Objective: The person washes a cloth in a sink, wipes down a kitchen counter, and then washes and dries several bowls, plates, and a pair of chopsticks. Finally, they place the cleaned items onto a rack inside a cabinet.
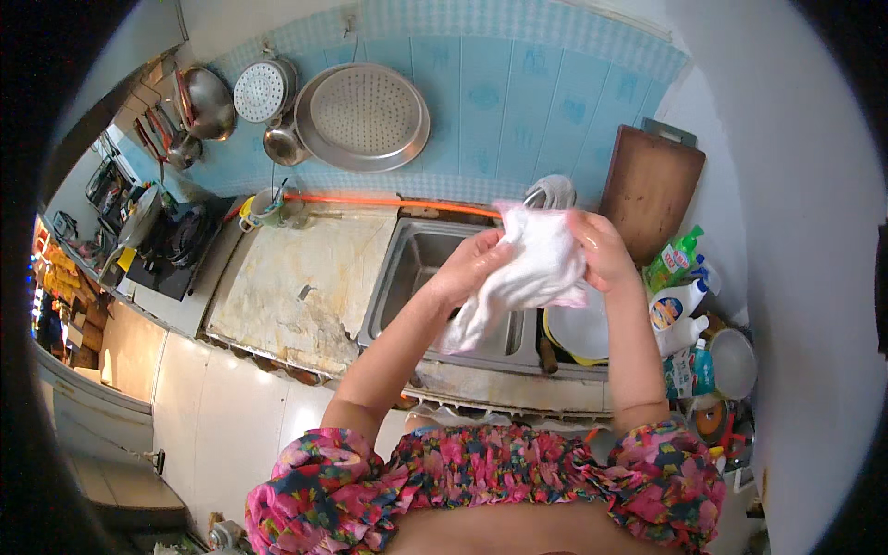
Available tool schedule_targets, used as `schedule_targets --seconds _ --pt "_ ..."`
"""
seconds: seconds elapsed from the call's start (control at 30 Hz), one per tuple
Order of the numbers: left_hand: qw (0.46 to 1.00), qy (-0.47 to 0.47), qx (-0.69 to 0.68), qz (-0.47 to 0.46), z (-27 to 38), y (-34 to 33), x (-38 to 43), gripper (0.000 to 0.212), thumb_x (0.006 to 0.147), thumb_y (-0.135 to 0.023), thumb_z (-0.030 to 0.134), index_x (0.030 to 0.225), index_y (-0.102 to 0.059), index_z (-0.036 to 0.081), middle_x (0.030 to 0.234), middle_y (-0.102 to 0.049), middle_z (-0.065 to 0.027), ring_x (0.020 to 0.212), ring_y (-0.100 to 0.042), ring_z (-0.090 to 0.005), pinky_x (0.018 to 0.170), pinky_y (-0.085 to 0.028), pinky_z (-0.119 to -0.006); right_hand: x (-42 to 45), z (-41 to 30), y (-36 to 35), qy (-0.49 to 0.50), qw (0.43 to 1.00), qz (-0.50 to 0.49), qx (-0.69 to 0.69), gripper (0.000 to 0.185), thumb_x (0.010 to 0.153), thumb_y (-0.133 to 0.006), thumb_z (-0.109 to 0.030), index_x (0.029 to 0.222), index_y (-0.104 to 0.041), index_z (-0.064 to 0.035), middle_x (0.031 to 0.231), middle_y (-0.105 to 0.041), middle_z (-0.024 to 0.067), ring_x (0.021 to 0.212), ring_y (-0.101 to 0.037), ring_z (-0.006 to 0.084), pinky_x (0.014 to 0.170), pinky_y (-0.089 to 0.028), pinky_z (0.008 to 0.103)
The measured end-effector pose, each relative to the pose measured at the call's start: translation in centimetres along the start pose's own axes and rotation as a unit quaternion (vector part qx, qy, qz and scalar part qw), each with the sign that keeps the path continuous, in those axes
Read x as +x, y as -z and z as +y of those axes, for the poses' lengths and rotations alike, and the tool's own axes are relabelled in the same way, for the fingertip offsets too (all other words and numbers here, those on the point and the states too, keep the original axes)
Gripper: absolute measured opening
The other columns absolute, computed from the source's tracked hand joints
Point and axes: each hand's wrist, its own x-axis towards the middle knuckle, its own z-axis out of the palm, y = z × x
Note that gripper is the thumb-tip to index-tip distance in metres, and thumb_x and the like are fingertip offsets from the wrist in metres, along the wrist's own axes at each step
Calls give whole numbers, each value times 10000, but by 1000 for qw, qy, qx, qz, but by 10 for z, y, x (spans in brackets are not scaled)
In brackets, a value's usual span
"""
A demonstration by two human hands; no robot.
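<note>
Between my two hands hangs a white cloth (544, 253) with pink edges, raised over the stainless steel sink (406, 277). Its left edge is pinched in my left hand (472, 267). My right hand (602, 251) grips the upper right side. One end of the cloth droops down past my left wrist, and the fabric covers much of the sink's right part. Behind the cloth, the curved metal faucet (535, 198) shows only in part, with a grey rag (557, 189) draped by it.
A wooden cutting board (652, 187) leans at the right wall, above several cleaning bottles (676, 305). White basins (579, 329) sit right of the sink. An orange hose (388, 202) runs along the worn counter (298, 277). Steamer pans (364, 114) hang on the blue wall.
</note>
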Motion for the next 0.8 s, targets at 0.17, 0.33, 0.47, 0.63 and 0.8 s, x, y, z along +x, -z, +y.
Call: schedule_targets --seconds 0.17,0.33,0.47,0.63,0.8 --pt "977 106 39 181 -11 24 37 347 805 -571 211 1013 -486 -53 891 -590 -115 735 -579 -175 658 -470 -291 0 83 -24 0 917 32 397 592 837 -328 -533 1141 -453 -40 1100 -528 99 1000 -499 245 826 -414 406" --pt "909 -148 188 340 -39 49 57 454 775 -597 274 1080 -430 -18 1018 -504 -115 946 -503 -210 815 -399 -346 2 142 -35 -23 852 -104 513 481 855 -327 -445 1157 -429 -85 1123 -510 67 1018 -478 214 866 -383 384" --pt "885 -61 -400 230 -23 2 110 298 843 -454 329 946 -459 49 915 -507 -71 854 -497 -215 739 -405 -353 -16 158 -67 -1 795 -272 542 380 856 -328 -367 1108 -448 -109 1085 -514 52 1000 -478 199 872 -367 371" --pt "838 -83 -538 30 -55 -2 128 366 841 -410 352 932 -529 18 828 -578 -78 765 -541 -201 684 -454 -345 -45 176 -55 -79 898 -92 423 337 830 -356 -340 1053 -458 -110 1032 -508 52 961 -481 200 841 -374 374" --pt "971 -119 154 136 -86 -60 103 199 785 -523 252 850 -557 67 736 -570 -54 698 -549 -188 625 -453 -330 -27 151 -10 0 926 111 361 294 804 -383 -314 998 -468 -110 979 -503 52 922 -484 202 809 -382 377"
